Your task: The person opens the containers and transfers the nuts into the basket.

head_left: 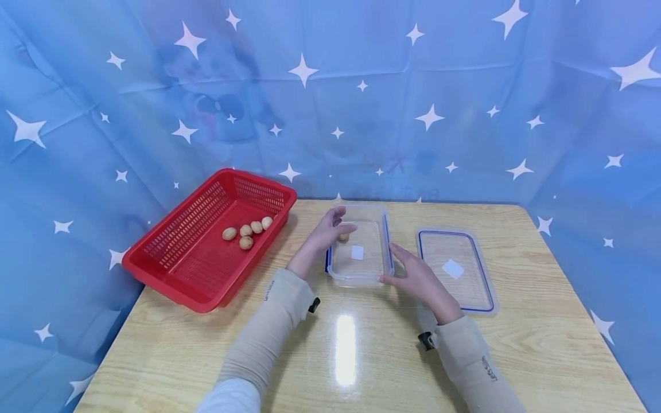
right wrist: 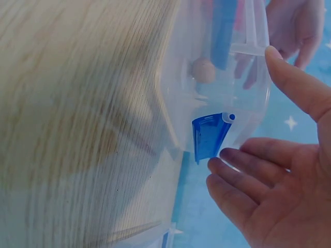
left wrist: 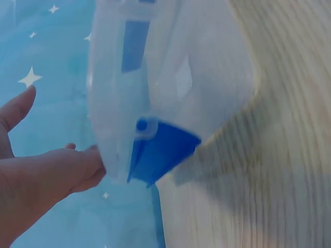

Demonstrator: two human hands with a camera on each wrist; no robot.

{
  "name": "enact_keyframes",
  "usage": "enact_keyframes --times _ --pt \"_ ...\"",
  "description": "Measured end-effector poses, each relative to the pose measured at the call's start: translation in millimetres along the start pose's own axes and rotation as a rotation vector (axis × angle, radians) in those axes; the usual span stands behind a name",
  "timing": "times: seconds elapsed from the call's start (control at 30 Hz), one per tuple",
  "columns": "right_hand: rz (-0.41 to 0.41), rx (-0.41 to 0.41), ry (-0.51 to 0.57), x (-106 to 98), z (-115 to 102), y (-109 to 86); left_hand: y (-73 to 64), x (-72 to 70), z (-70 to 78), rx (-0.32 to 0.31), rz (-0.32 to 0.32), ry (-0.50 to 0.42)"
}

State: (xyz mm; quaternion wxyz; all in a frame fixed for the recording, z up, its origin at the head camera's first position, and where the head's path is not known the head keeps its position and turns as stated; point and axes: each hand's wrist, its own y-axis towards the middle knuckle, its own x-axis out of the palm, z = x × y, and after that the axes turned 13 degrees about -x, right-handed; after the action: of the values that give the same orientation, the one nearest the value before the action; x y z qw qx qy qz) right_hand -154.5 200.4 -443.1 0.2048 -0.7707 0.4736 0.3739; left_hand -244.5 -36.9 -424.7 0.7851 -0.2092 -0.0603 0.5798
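A clear plastic food container [head_left: 369,264] with blue clips stands on the table without its lid. Inside it, near the left wall, lies one small potato [right wrist: 203,71], partly covered by my left hand in the head view. My left hand [head_left: 326,231] is over the container's left rim, thumb and fingers apart, with nothing visible between them. At the right side, my right hand [head_left: 417,276] has its fingers extended along the wall and its thumb at the near right corner. A blue clip [right wrist: 209,135] hangs down beside those fingertips.
To the left sits a red plastic basket [head_left: 206,307] holding several small potatoes [head_left: 246,230]. The container's clear lid [head_left: 470,292], with a blue seal and white label, lies at the right of the wooden table [head_left: 392,367]. A blue star-patterned curtain [head_left: 341,103] hangs behind.
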Motion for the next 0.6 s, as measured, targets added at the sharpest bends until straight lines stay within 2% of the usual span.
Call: enact_keyframes --times 0.3,0.6 --pt "0.022 -0.024 -0.027 1.5 -0.6 -0.7 3.7 25.5 -6.3 -0.087 0.018 0.093" --pt "0.016 -0.029 -0.03 0.4 -2.3 -0.3 16.5 44.4 -16.3 -0.065 0.18 0.194"
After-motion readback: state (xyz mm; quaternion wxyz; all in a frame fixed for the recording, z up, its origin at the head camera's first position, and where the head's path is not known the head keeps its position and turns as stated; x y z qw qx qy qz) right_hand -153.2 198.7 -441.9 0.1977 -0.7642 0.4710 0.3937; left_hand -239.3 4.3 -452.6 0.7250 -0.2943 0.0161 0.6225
